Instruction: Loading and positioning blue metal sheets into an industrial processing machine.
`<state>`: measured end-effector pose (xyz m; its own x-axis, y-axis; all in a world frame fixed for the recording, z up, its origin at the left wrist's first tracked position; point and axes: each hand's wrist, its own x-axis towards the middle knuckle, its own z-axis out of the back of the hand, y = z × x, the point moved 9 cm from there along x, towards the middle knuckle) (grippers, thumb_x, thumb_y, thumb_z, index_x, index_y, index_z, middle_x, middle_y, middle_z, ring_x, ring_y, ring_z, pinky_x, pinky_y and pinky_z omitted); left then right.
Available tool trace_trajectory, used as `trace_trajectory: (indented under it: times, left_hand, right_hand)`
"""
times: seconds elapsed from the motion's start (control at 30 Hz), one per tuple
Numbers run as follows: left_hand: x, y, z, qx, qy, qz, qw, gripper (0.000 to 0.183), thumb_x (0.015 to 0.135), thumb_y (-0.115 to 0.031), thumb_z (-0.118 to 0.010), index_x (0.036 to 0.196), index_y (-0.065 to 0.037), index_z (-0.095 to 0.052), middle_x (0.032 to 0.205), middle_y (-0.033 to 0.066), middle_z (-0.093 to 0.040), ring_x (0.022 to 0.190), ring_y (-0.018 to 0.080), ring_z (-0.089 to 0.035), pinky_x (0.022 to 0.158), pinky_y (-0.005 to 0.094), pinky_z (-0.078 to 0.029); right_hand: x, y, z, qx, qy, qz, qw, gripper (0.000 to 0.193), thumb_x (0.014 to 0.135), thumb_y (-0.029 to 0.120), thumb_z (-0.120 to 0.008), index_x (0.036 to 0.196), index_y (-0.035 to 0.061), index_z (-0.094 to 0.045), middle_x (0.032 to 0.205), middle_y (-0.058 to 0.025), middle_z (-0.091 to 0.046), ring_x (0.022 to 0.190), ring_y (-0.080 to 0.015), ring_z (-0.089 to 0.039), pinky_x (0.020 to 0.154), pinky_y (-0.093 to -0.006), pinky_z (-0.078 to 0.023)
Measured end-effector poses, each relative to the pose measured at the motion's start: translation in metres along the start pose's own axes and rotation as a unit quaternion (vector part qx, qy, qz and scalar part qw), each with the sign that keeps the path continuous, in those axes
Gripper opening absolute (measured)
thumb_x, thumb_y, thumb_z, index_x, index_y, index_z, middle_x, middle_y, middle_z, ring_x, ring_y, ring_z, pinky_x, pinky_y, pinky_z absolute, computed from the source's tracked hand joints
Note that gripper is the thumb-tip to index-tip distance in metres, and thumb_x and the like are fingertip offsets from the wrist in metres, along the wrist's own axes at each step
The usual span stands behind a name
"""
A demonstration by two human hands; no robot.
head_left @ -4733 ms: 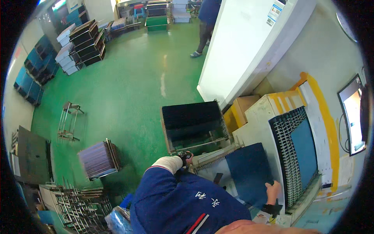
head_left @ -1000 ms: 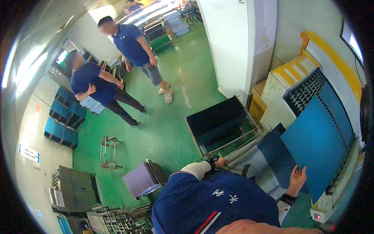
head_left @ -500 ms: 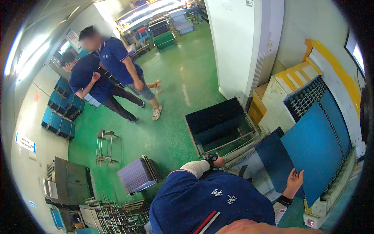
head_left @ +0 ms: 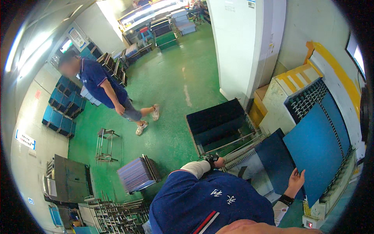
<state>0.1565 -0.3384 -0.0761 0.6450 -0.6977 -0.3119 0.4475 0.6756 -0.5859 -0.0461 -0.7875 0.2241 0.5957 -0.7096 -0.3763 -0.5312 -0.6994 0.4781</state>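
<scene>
My right hand (head_left: 297, 180) has its fingers at the near left edge of a large flat blue panel (head_left: 309, 150), gripping that edge. The panel leans across the rollers (head_left: 307, 99) of a machine, and a second blue panel (head_left: 338, 117) lies behind it. Left of my right hand is a dark blue panel (head_left: 276, 156) on a pale surface (head_left: 249, 167). My left hand (head_left: 219, 162), below a dark wristband, is beside the toothed rail (head_left: 237, 156) at that surface's far end. Its fingers are mostly hidden, so their grip does not show.
An open rack (head_left: 220, 124) with dark panels stands beyond my left hand. A white cabinet (head_left: 237, 46) rises behind it. On the green floor are a slotted stack of panels (head_left: 136, 174), a metal stool (head_left: 106, 145) and metal frames (head_left: 117, 212). A co-worker (head_left: 102, 85) walks at the left.
The nearer co-worker has moved left and now covers the other person, who is no longer seen. My hands and the blue panel have barely shifted.
</scene>
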Motion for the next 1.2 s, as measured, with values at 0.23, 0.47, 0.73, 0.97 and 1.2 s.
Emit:
trace_trajectory:
  times: [0.23, 0.47, 0.73, 0.97, 1.2]
  left_hand:
    - [0.026, 0.029, -0.044, -0.013, 0.074, 0.064, 0.995, 0.032, 0.070, -0.027, -0.068, 0.063, 0.003, -0.059, 0.056, 0.0186, -0.053, 0.051, 0.0282, -0.052, 0.051, 0.0427, -0.043]
    - [0.026, 0.060, -0.067, 0.015, 0.083, 0.087, 0.993, 0.030, 0.076, -0.033, -0.068, 0.089, -0.007, -0.068, 0.074, 0.0118, -0.064, 0.066, 0.0323, -0.061, 0.059, 0.0406, -0.049]
    - [0.007, 0.014, -0.024, 0.077, 0.106, 0.080, 0.988, 0.029, 0.078, -0.034, -0.064, 0.093, -0.009, -0.068, 0.083, 0.0130, -0.066, 0.076, 0.0325, -0.063, 0.064, 0.0414, -0.049]
    - [-0.021, -0.029, 0.031, 0.030, 0.128, 0.002, 0.991, 0.031, 0.082, -0.036, -0.063, 0.095, -0.008, -0.067, 0.090, 0.0128, -0.067, 0.080, 0.0314, -0.063, 0.066, 0.0430, -0.048]
    - [-0.023, -0.033, 0.036, -0.002, 0.118, -0.006, 0.993, 0.037, 0.081, -0.038, -0.060, 0.095, -0.004, -0.065, 0.086, 0.0212, -0.066, 0.082, 0.0390, -0.063, 0.072, 0.0477, -0.050]
  right_hand:
    - [-0.004, -0.001, -0.011, 0.004, -0.035, -0.002, 0.999, 0.033, 0.090, 0.015, -0.063, 0.115, -0.0043, -0.054, 0.107, -0.0137, -0.059, 0.102, -0.0248, -0.055, 0.095, -0.0367, -0.048]
    - [-0.005, 0.005, -0.023, -0.039, -0.032, 0.022, 0.999, 0.030, 0.090, 0.021, -0.065, 0.102, -0.0051, -0.057, 0.097, -0.0121, -0.061, 0.092, -0.0252, -0.057, 0.088, -0.0337, -0.052]
    - [0.008, 0.011, -0.020, -0.046, -0.022, 0.041, 0.998, 0.026, 0.093, 0.018, -0.059, 0.100, -0.0071, -0.057, 0.092, -0.0129, -0.062, 0.090, -0.0232, -0.058, 0.089, -0.0368, -0.052]
    - [0.015, 0.018, -0.032, -0.271, 0.048, 0.101, 0.956, 0.017, 0.094, 0.011, -0.054, 0.099, -0.0054, -0.052, 0.095, -0.0185, -0.060, 0.090, -0.0272, -0.059, 0.083, -0.0379, -0.054]
    - [0.020, 0.010, -0.017, 0.025, -0.051, 0.008, 0.998, 0.016, 0.087, 0.012, -0.064, 0.097, 0.0042, -0.054, 0.093, -0.0097, -0.058, 0.088, -0.0260, -0.056, 0.088, -0.0402, -0.050]
